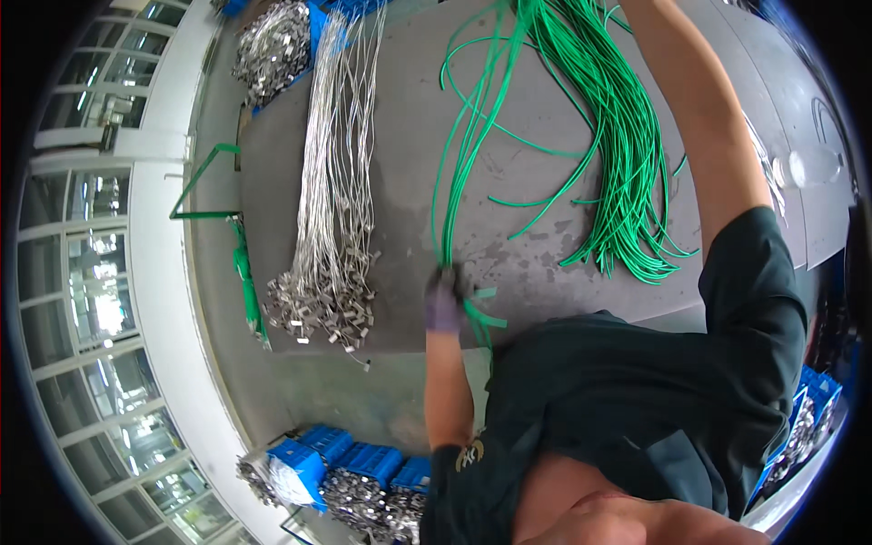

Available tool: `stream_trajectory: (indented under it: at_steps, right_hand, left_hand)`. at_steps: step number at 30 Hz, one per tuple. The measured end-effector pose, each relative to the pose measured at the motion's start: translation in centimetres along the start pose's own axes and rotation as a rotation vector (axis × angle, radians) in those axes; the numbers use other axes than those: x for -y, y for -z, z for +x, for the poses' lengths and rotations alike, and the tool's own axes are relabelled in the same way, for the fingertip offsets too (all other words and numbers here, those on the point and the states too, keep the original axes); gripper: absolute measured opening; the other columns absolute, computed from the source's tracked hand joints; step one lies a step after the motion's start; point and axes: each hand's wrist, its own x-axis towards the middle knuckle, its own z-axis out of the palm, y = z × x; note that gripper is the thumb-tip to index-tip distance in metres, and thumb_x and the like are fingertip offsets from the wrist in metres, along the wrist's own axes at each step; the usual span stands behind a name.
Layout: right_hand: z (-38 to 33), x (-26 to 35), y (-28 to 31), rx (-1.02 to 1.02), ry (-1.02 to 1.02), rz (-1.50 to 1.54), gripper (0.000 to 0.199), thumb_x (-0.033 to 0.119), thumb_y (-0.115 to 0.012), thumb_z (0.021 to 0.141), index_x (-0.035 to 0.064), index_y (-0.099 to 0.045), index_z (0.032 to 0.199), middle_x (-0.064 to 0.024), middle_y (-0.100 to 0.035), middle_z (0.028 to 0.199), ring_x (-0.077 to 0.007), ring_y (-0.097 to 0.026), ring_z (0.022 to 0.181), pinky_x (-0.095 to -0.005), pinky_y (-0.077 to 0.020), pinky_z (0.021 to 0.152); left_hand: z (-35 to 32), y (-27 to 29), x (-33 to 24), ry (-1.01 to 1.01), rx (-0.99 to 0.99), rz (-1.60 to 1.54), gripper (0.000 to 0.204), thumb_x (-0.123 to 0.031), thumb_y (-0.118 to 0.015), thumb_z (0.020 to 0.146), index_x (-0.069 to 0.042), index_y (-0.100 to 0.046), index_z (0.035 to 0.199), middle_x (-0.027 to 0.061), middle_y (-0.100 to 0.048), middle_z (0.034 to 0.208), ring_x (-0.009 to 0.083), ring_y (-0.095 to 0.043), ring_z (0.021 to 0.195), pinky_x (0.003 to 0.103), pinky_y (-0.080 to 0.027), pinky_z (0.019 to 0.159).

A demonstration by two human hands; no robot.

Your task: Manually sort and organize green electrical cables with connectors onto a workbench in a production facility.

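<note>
Left hand (443, 302): gloved, closed round the gathered ends of a few green cords (463, 163), low on the grey table (409, 136) near its front edge.
Right hand: out of view past the top edge; only the raised forearm (699, 118) shows. Cannot tell if it grips anything.
Gripped cords: run from the left fist up and away across the table toward the far edge, long axis near-vertical in view, slightly bowed. Short ends poke out below the fist.
Main green bundle (618, 163): right of centre, fanning down from the far edge, loose ends splayed toward the front right.
Handling (judged): light, springy, smooth-coated, likely slippery; prone to tangle. Best taken near the ends, several together.
Silver wires (331, 182): left part of the table, laid lengthwise, metal tags heaped at the near end (318, 309).
Beyond: blue bins (363, 468) of metal parts below the front edge; windows at left.
</note>
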Motion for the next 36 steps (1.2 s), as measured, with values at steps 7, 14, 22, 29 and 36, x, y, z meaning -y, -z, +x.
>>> stream_trajectory:
  at_steps: [7,14,22,29,36]
  right_hand:
    - [-14.9,-27.5,-0.9,0.165,0.17,-0.42,0.064,0.039,-0.07,0.073,0.0016,-0.051,0.122,-0.0149,-0.064,0.1,-0.0254,-0.062,0.084,-0.0354,-0.0509,0.07]
    - [-24.9,-29.6,-8.2,0.413,0.619,-1.148,0.044,0.027,-0.067,0.071,0.009,-0.058,0.11,-0.0179,-0.06,0.096,-0.033,-0.061,0.083,-0.0393,-0.0513,0.074]
    - [-25.0,-27.6,-10.0,0.932,0.561,-0.706,0.024,0.025,-0.059,0.074,0.0017,-0.064,0.079,-0.0164,-0.065,0.077,-0.0296,-0.065,0.073,-0.0375,-0.051,0.063]
    - [-29.8,-24.9,-9.4,1.031,0.01,-0.633,0.026,0.022,-0.061,0.067,-0.0013,-0.064,0.078,-0.0182,-0.062,0.066,-0.0317,-0.06,0.052,-0.0381,-0.0508,0.055]
    - [-35.5,-27.1,-6.7,0.677,0.297,-1.003,0.015,0.016,-0.053,0.074,0.0052,-0.063,0.077,-0.0182,-0.064,0.074,-0.0365,-0.063,0.072,-0.0444,-0.0511,0.064]
  left_hand:
    - [9.5,-0.3,2.3,0.225,-0.041,-0.144,0.02,-0.029,-0.055,0.089,-0.009,-0.054,0.087,-0.0017,-0.039,0.058,0.0137,-0.038,0.047,0.039,-0.048,0.06]
    - [7.2,-1.0,1.1,0.19,-0.086,-0.114,0.021,-0.029,-0.057,0.088,-0.009,-0.055,0.09,-0.0013,-0.041,0.059,0.0139,-0.04,0.048,0.039,-0.048,0.06]
    - [7.3,-0.5,0.9,0.116,-0.17,-0.128,0.014,-0.021,-0.056,0.088,-0.008,-0.057,0.094,0.0023,-0.055,0.064,0.0159,-0.05,0.05,0.04,-0.051,0.057]
    - [8.3,-2.0,2.7,0.086,-0.212,0.264,0.012,-0.019,-0.059,0.086,-0.009,-0.056,0.092,-0.0007,-0.049,0.06,0.0099,-0.042,0.041,0.029,-0.046,0.041]
    - [8.9,-4.9,4.9,-0.01,-0.218,0.862,0.018,-0.023,-0.064,0.081,-0.007,-0.057,0.082,0.0003,-0.048,0.055,0.0117,-0.044,0.036,0.029,-0.036,0.036]
